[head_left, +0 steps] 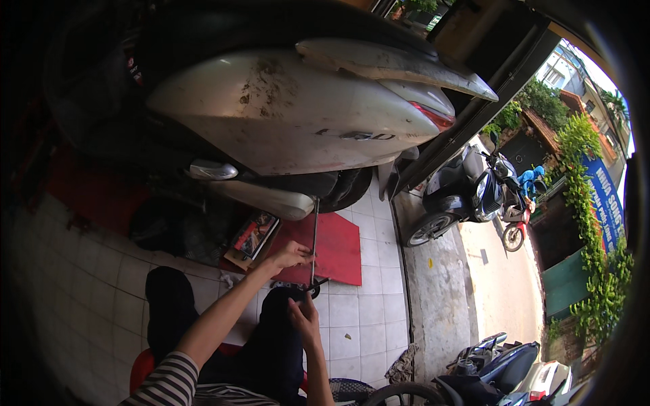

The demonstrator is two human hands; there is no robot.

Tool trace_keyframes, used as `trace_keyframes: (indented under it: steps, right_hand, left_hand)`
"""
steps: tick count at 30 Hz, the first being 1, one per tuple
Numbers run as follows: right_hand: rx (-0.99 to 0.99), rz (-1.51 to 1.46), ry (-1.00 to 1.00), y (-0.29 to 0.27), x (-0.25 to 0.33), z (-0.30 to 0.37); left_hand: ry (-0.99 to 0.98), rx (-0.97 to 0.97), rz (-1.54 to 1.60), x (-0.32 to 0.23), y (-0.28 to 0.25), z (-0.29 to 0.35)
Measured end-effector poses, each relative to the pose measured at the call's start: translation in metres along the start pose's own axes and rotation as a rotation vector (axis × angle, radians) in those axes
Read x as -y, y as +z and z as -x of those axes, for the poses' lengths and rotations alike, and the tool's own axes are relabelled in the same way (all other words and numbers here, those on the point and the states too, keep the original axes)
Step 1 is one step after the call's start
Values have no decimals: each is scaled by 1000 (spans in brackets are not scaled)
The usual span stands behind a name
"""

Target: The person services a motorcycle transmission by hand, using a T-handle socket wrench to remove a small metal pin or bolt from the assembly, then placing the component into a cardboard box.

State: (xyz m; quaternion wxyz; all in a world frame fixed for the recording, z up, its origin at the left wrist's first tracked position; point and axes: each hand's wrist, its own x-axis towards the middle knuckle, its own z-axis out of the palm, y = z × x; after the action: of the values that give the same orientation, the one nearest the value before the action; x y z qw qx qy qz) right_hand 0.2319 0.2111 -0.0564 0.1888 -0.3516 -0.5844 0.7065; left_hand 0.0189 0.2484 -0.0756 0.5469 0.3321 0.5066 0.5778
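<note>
A silver scooter (271, 115) with mud on its side panel fills the upper part of the view. From its underside near the rear wheel (351, 188), a long thin metal wrench (315, 230) reaches toward me, with a dark crosswise handle at its near end. My left hand (292, 255) is closed around the wrench's shaft, about midway along. At the handle, my right hand (306, 319) is closed with its fingertips on the end, partly hidden against my dark trouser leg. The wrench's far tip is hidden against the scooter.
A red board (338, 250) lies on white floor tiles (345, 311). Left of it stands an open cardboard box (254, 237) with a printed package on it. Other motorbikes are parked to the right, one by the sill (437, 223) and several at lower right (508, 372).
</note>
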Motion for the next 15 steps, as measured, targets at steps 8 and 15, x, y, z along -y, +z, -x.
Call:
trace_keyframes:
  steps: [8, 15]
  right_hand:
    - [-162, -211, -162, 23, 58, 19]
    - [85, 0, 78, 8, 14, 3]
  left_hand:
    - [-29, -55, -40, 2, -8, 3]
    - [8, -15, 41, -8, -1, 3]
